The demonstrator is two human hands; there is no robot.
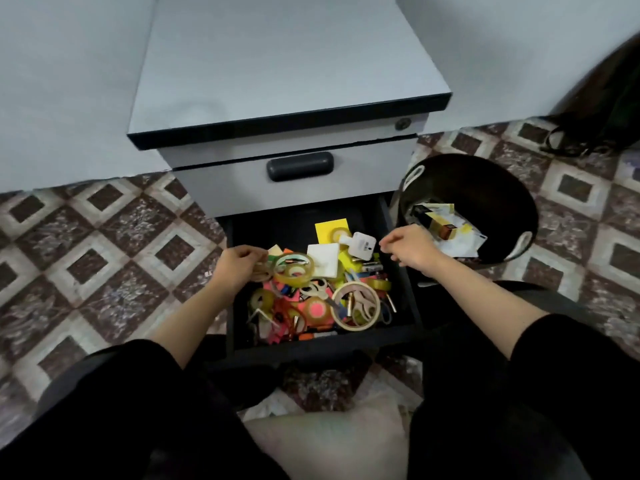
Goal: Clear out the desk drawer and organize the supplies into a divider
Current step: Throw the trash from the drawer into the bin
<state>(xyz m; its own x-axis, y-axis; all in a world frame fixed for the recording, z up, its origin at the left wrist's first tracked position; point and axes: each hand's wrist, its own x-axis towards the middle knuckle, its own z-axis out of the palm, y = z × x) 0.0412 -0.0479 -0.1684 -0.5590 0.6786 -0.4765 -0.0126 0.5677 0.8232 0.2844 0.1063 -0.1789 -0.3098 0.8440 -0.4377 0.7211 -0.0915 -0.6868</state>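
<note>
Black-sleeved left hand [241, 269] grips tape roll [262, 274] over drawer [311, 348] jutting toward camera; right hand [410, 251] grip unclear.

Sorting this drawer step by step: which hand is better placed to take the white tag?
Right: the right hand is beside the tag, while the left hand grips a small roll across the drawer.

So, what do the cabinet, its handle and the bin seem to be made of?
Cabinet: probably laminate or painted metal, smooth pale grey with faint sheen. Handle: likely dark plastic, rounded moulded shape, matte. Bin: seemingly soft black fabric; white rope-like loops at its rim.
</note>
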